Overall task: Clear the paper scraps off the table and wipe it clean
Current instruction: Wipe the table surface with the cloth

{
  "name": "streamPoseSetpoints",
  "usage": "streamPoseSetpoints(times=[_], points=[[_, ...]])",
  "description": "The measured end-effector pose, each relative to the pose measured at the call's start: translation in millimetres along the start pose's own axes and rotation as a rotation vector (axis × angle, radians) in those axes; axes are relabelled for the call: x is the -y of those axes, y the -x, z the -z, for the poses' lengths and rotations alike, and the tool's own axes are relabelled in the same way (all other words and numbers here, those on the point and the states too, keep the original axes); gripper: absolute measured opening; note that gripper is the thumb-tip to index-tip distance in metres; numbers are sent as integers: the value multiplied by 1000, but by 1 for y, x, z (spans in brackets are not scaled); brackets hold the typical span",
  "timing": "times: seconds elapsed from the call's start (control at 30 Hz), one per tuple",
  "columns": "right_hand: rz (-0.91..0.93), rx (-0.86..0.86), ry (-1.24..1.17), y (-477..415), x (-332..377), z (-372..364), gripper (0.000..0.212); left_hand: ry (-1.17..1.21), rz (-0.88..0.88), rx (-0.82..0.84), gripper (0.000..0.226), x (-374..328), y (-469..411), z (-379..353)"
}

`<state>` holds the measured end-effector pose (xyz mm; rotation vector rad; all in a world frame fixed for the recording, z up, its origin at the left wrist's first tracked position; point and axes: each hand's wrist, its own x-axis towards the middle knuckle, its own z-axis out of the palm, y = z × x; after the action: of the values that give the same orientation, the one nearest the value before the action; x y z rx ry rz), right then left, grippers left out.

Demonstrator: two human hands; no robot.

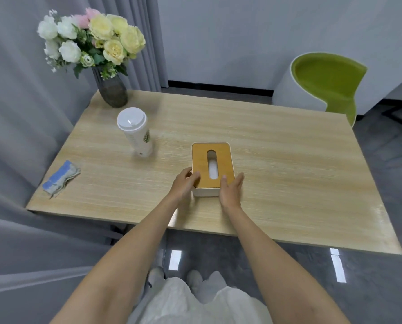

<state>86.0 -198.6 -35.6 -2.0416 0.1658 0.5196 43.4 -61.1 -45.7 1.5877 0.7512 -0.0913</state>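
A white tissue box with a wooden slotted lid stands in the middle of the light wooden table. My left hand rests on the box's near left corner, fingers curled over the lid edge. My right hand lies against the box's near right side with straight fingers and the thumb on the lid. A folded blue and grey cloth lies near the table's left edge. No paper scraps show on the tabletop.
A white lidded paper cup stands left of the box. A dark vase of flowers sits at the far left corner. A green and white chair stands beyond the far right corner. Grey curtains hang on the left.
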Motion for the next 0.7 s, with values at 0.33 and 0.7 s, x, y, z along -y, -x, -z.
streamPoseSetpoints(times=[0.33,0.7], points=[[12,72,380,84,-23,-112,52,-369,17,-386,45,63,7,148],[562,396,792,48,46,-258,55,-900,-7,-586,51,141,-5,325]])
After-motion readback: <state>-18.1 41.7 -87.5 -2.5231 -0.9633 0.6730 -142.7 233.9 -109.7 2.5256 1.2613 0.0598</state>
